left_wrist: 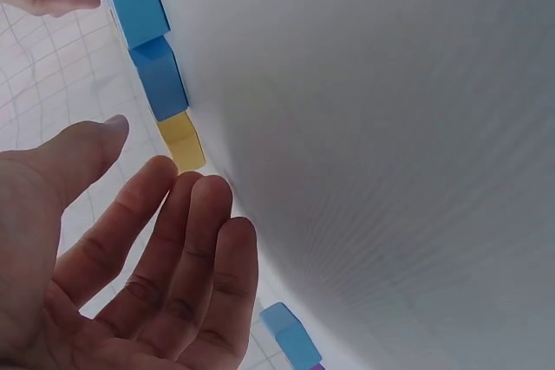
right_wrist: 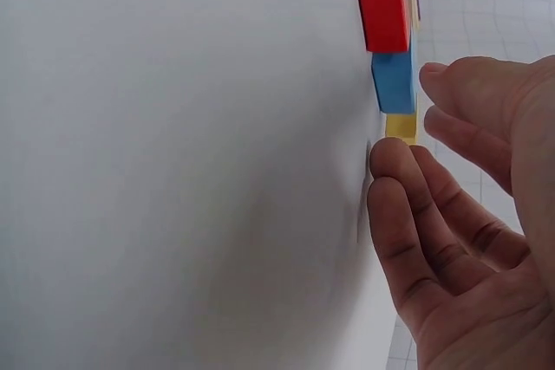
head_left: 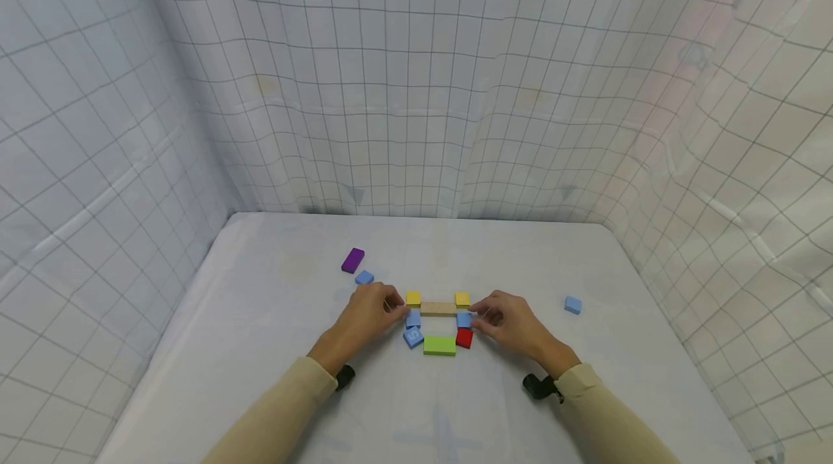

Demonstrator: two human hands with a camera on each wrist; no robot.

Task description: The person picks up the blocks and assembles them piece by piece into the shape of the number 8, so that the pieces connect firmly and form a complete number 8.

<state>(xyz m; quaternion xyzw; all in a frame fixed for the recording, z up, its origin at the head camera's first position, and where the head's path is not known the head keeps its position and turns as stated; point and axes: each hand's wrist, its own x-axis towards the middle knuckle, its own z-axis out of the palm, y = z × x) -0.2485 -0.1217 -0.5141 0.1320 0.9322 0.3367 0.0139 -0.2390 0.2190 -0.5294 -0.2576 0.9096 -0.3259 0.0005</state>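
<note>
Small blocks form a ring on the white table. A natural-wood block [head_left: 438, 309] lies between a left yellow block [head_left: 413, 298] and a right yellow block [head_left: 462, 299]. Down the left side come a blue block [head_left: 413, 319] and a tilted blue block [head_left: 413, 337]; on the right, a blue block [head_left: 463, 320] and a red block [head_left: 464, 338]. A green block [head_left: 440, 346] forms the near side. My left hand [head_left: 372, 311] is beside the left blocks, fingers loosely bent around nothing. My right hand [head_left: 514, 323] flanks the right blocks, thumb and fingers apart; contact is unclear.
Beyond my left hand lie a purple block [head_left: 353, 260] and a loose blue block [head_left: 364, 277]. Another blue block [head_left: 573, 305] lies to the right of my right hand. Grid-patterned white curtains [head_left: 416, 88] surround the table's back and sides.
</note>
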